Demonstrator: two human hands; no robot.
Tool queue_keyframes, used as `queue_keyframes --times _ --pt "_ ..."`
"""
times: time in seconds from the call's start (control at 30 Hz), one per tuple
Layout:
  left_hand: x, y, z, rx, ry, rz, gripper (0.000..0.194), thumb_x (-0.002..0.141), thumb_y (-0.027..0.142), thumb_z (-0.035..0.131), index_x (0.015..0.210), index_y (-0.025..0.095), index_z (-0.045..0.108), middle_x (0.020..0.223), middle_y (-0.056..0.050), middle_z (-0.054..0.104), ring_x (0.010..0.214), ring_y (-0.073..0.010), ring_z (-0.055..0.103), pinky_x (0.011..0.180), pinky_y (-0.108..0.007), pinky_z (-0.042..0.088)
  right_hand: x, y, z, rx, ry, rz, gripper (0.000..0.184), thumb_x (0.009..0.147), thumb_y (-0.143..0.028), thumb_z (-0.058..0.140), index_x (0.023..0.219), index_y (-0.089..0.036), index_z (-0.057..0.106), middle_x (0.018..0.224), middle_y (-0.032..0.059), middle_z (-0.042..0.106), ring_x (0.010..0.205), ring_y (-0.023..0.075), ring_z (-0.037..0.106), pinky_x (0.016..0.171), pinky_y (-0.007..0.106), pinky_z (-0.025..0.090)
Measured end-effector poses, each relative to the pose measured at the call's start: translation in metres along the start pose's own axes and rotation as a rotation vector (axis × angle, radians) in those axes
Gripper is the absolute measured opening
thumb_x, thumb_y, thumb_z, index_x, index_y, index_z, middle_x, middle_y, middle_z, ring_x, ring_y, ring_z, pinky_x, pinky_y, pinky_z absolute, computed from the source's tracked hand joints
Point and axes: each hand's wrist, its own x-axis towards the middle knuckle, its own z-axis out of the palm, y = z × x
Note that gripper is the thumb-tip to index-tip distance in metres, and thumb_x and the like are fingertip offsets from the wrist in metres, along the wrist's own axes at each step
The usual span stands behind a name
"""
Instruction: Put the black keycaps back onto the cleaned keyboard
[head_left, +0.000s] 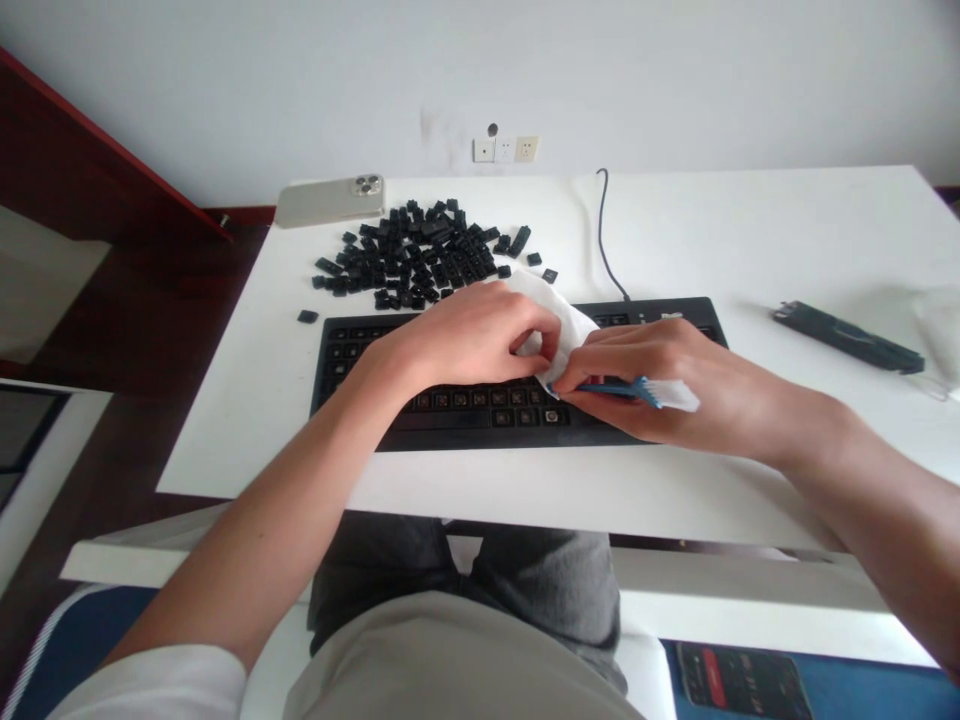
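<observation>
A black keyboard (450,410) with its keycaps removed lies on the white table (750,250). Over its middle, my left hand (465,335) is closed, pinching a white tissue (559,310). My right hand (660,375) is also closed, gripping a small blue-handled brush (637,390) with white bristles, its tip against the tissue. Both hands hover just above the keyboard and touch each other at the tissue.
A pile of several loose black keycaps (420,260) lies behind the keyboard, with a phone (330,200) at the back left. A black flat tool (847,337) rests at the right. The keyboard cable (604,230) runs backward. Another phone (742,680) lies below the table's front edge.
</observation>
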Motion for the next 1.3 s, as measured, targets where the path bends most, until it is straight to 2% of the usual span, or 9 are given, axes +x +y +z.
queue_keyframes --times 0.33,0.6,0.73,0.97,1.07,1.17,1.3 --pt "0.0 -0.002 0.001 -0.015 0.018 0.013 0.016 0.09 0.018 0.07 0.092 0.025 0.084 0.069 0.001 0.069 0.068 -0.0151 0.064 0.074 -0.03 0.045 -0.002 0.0 0.005 -0.029 -0.031 -0.062 0.015 0.104 -0.013 0.052 0.098 -0.019 0.065 0.084 0.0055 0.063 0.074 0.0184 0.055 0.069 0.033 0.039" --pt "0.0 -0.001 0.0 -0.043 0.022 0.016 0.018 0.089 0.015 0.068 0.09 0.025 0.083 0.068 0.002 0.069 0.065 -0.0138 0.062 0.071 -0.029 0.043 -0.003 0.013 0.011 -0.008 0.04 -0.147 0.014 0.108 -0.018 0.053 0.104 -0.019 0.066 0.091 0.0083 0.069 0.082 0.0185 0.062 0.074 0.033 0.046" --pt "0.0 -0.001 -0.002 -0.028 0.007 0.005 0.019 0.089 0.016 0.068 0.092 0.025 0.084 0.069 0.001 0.069 0.065 -0.0137 0.062 0.071 -0.028 0.043 -0.004 0.015 0.004 -0.044 0.181 -0.146 0.009 0.105 -0.018 0.06 0.103 -0.023 0.068 0.086 0.0038 0.07 0.074 0.0163 0.061 0.068 0.032 0.046" --pt "-0.001 -0.003 -0.001 -0.036 -0.024 0.02 0.009 0.087 0.028 0.08 0.094 0.024 0.085 0.064 0.003 0.065 0.063 -0.013 0.06 0.068 -0.027 0.041 -0.008 0.024 -0.007 -0.108 0.359 0.07 0.008 0.1 -0.028 0.068 0.094 -0.028 0.073 0.087 0.0024 0.073 0.067 0.0174 0.062 0.061 0.036 0.046" --pt "0.001 -0.006 0.002 0.005 0.065 -0.001 0.006 0.091 0.026 0.078 0.091 0.023 0.083 0.063 0.003 0.064 0.062 -0.013 0.06 0.07 -0.027 0.042 -0.007 0.025 -0.008 -0.076 0.406 0.111 0.007 0.098 -0.03 0.071 0.092 -0.028 0.075 0.088 0.0025 0.075 0.072 0.0192 0.066 0.062 0.037 0.05" --pt "0.003 -0.008 0.006 0.059 0.19 -0.044 0.007 0.093 0.026 0.077 0.09 0.022 0.082 0.061 0.004 0.062 0.059 -0.0125 0.058 0.071 -0.028 0.044 -0.005 0.025 -0.008 -0.089 0.507 0.048 0.004 0.095 -0.025 0.074 0.092 -0.026 0.076 0.087 0.0018 0.076 0.072 0.0182 0.068 0.061 0.036 0.052" --pt "0.004 -0.006 0.006 0.063 0.216 -0.05 0.01 0.093 0.028 0.078 0.088 0.021 0.08 0.055 0.006 0.054 0.052 -0.0107 0.052 0.068 -0.027 0.044 -0.005 0.027 -0.009 -0.123 0.581 0.018 0.005 0.093 -0.021 0.074 0.091 -0.024 0.078 0.086 0.002 0.077 0.07 0.0172 0.068 0.06 0.034 0.052"
